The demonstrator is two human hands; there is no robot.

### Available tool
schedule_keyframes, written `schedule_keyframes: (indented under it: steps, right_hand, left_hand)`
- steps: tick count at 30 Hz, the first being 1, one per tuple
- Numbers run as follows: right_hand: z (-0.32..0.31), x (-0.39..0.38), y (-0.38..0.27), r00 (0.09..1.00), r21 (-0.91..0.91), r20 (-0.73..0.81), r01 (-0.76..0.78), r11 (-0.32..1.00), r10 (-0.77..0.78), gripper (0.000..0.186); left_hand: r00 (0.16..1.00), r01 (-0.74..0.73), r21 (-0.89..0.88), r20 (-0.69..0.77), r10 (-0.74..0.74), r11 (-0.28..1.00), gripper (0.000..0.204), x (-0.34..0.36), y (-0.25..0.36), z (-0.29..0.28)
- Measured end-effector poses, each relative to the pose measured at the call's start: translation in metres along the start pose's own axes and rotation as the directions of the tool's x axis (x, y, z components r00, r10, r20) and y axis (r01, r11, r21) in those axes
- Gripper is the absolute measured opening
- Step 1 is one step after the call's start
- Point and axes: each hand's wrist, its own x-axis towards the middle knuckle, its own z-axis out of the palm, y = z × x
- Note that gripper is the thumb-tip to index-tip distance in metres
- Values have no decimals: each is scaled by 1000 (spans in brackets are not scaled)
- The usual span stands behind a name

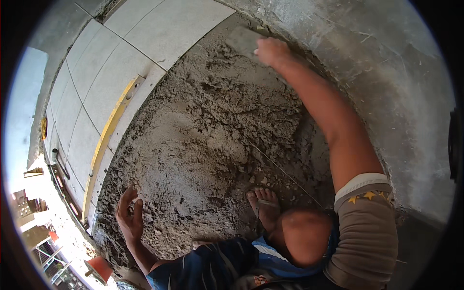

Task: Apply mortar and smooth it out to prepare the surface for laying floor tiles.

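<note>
My right hand (273, 51) is stretched out to the far end of the wet mortar bed (166, 154). Its fingers are closed on a flat grey trowel (242, 40), whose blade lies on the mortar beside the wall. Lower on the left, my left hand (129, 215) hovers over or near the mortar's edge. Its thumb and fingers are apart and slightly curled, with nothing in them. The mortar is rough and lumpy in the middle and smoother in patches nearer me.
Pale floor tiles (113, 70) border the mortar on the left. A yellow spirit level (110, 130) lies along their edge. On the right rises a grey wall (386, 92). A thin string (278, 166) crosses the mortar near my sandaled foot (265, 205). An orange-red object (100, 268) stands lower left.
</note>
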Motion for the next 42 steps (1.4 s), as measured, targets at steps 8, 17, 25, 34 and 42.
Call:
schedule_keyframes:
  steps: [8,17,25,34,42]
  right_hand:
    - [-21,17,70,932,414,340,-267,870,124,51]
    - [-19,-28,-55,869,549,476,-175,817,-133,42]
    - [-27,-164,-61,861,302,483,7,953,-160,44]
    - [-23,-154,37,960,18,208,-194,981,187,44]
    - [-110,-240,61,876,499,275,-483,719,397,44]
  left_hand:
    - [965,219,-3,-148,-217,976,39,-107,-32,-29]
    - [995,43,0,88,-42,999,40,-36,-15,-8]
    - [991,-110,-63,75,115,992,42,-8,-16,16]
    - [983,-106,-23,147,108,994,39,-19,-32,10]
    - [999,-2,-88,-39,-1,996,40,-49,-48,-9]
